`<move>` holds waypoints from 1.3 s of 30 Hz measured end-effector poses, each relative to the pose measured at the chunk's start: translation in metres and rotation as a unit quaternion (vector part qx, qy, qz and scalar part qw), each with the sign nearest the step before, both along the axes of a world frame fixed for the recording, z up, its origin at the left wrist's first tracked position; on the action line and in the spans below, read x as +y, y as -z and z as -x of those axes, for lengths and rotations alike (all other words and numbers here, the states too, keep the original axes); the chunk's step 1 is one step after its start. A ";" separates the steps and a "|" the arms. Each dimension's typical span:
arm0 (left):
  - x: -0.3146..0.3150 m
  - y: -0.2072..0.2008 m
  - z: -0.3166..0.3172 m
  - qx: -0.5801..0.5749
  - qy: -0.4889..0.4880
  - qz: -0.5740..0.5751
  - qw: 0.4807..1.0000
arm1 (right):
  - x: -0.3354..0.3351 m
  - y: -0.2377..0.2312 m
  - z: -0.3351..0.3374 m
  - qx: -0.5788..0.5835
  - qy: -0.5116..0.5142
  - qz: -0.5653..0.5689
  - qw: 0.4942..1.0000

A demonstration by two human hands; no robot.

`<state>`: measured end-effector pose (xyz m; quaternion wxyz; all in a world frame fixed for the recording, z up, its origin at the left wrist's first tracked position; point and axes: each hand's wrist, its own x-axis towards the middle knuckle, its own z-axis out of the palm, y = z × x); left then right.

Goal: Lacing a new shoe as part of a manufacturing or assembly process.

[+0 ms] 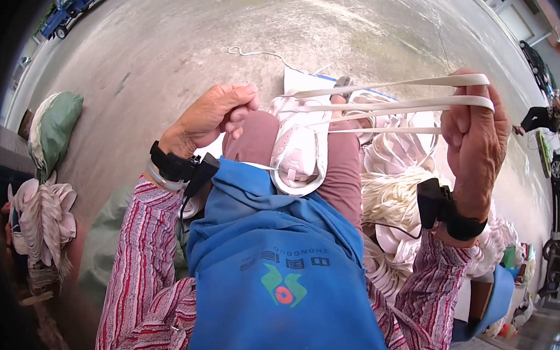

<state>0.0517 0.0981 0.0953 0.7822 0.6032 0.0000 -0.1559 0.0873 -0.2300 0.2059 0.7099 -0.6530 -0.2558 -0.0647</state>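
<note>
A pale pink and white sneaker (292,156) lies across my lap between my knees, at the top edge of my blue apron (275,240). From its lacing area, long flat white shoelace (390,109) strands stretch to the right, pulled nearly straight. My right hand (478,128) is raised right of the shoe, with the shoelace looped over its curled fingers. To the left of the shoe, my left hand (222,114) hovers above my knee, thumb and fingers drawn together. Whether anything thin sits between those fingers is not visible.
White shoes and laces (396,197) are heaped beside my right leg. At left are a green sack (57,128) and a bundle of pale shoe pieces (43,215). A blue three-wheeler (80,1) stands far left; parked vehicles and a person (547,117) are far right.
</note>
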 end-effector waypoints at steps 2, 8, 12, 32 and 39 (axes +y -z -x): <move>-0.013 0.018 -0.017 -0.005 0.014 -0.040 0.999 | -0.022 -0.013 -0.001 -0.015 -0.001 -0.049 0.999; -0.077 0.056 -0.052 -0.173 0.099 -0.180 0.963 | -0.069 -0.038 0.002 -0.012 0.098 -0.116 0.988; -0.108 0.071 -0.053 -0.160 0.178 -0.206 0.949 | -0.107 -0.042 0.008 -0.021 0.153 -0.158 0.975; -0.120 0.026 -0.056 -0.200 0.163 -0.167 0.952 | -0.167 -0.059 0.021 -0.096 0.342 -0.166 0.920; -0.081 -0.026 -0.018 -0.193 0.114 -0.108 0.968 | -0.143 -0.057 0.019 -0.058 0.262 -0.119 0.956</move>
